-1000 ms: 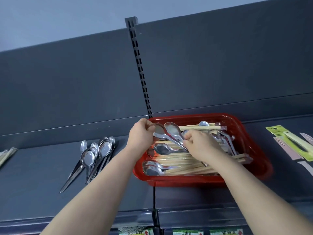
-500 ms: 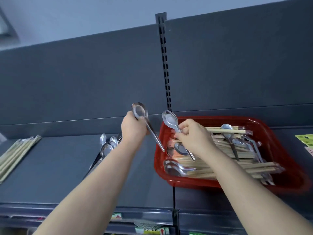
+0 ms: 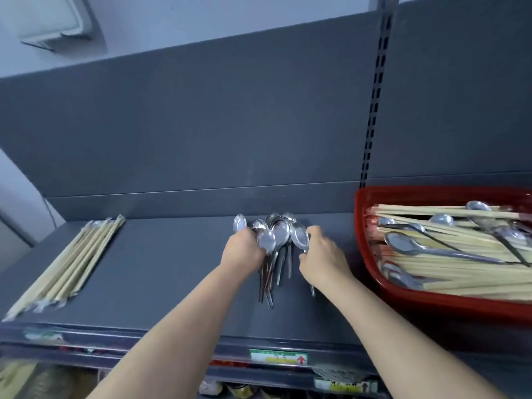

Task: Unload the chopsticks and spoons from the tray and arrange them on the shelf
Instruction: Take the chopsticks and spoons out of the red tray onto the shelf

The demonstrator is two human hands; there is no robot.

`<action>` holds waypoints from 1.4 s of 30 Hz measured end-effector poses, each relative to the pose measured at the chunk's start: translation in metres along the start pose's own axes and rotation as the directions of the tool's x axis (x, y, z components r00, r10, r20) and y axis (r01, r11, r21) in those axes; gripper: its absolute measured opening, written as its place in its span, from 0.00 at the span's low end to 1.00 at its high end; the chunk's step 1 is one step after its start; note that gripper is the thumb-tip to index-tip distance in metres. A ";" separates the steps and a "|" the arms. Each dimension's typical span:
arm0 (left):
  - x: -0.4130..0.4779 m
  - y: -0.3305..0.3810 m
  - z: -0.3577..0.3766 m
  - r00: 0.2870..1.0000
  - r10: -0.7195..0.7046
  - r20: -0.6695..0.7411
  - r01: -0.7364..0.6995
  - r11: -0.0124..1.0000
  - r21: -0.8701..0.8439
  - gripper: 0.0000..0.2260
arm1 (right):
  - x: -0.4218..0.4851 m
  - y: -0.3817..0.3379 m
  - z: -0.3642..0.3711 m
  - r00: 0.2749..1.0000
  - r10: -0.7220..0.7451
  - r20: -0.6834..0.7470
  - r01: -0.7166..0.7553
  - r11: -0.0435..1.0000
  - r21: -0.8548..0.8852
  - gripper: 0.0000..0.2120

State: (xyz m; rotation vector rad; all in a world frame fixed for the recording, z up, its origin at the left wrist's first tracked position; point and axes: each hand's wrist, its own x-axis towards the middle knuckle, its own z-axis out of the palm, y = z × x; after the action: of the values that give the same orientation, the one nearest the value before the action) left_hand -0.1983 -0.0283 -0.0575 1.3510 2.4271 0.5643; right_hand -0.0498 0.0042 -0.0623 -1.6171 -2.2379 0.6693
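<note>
Several steel spoons (image 3: 280, 236) lie in a pile on the dark grey shelf (image 3: 172, 272), bowls toward the back wall. My left hand (image 3: 242, 250) grips a spoon (image 3: 267, 241) at the pile's left side. At the right side of the pile my right hand (image 3: 322, 259) pinches another spoon (image 3: 299, 235) by its neck, with the handle sticking out below the wrist. The red tray (image 3: 363, 226) stands on the shelf to the right and holds wrapped chopsticks and several spoons (image 3: 408, 244).
A row of wrapped chopsticks (image 3: 74, 262) lies at the shelf's left end. A slotted upright (image 3: 374, 90) runs up the back panel just left of the tray. Price labels (image 3: 277, 357) line the shelf's front edge, with goods on a lower level.
Both hands carried their spoons from above the tray leftward and down to the spoon pile. The view swung left, so the tray now sits at the right edge.
</note>
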 end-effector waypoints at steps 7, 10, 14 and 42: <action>0.011 -0.009 0.011 0.997 0.052 -0.050 -0.053 0.998 -0.030 0.11 | 0.004 -0.010 0.021 0.997 0.069 -0.022 -0.071 0.994 -0.083 0.17; 0.010 -0.005 0.007 0.992 0.077 -0.103 -0.081 0.996 -0.033 0.10 | 0.002 -0.013 0.012 0.998 0.007 -0.061 -0.020 0.977 -0.213 0.11; 0.011 0.015 -0.002 0.961 0.262 -0.093 -0.260 0.965 0.030 0.06 | -0.003 -0.010 -0.014 0.971 -0.144 -0.192 0.047 0.898 -0.437 0.10; -0.036 0.199 0.049 0.820 0.560 -0.120 -0.572 0.802 -0.170 0.04 | -0.022 0.148 -0.136 0.996 0.054 -0.070 -0.063 0.988 -0.144 0.07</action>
State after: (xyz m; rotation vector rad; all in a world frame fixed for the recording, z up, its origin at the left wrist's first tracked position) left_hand -0.0117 0.0451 -0.0034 1.9962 1.9075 0.9759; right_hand 0.1446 0.0483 -0.0251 -1.7530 -2.2465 0.4683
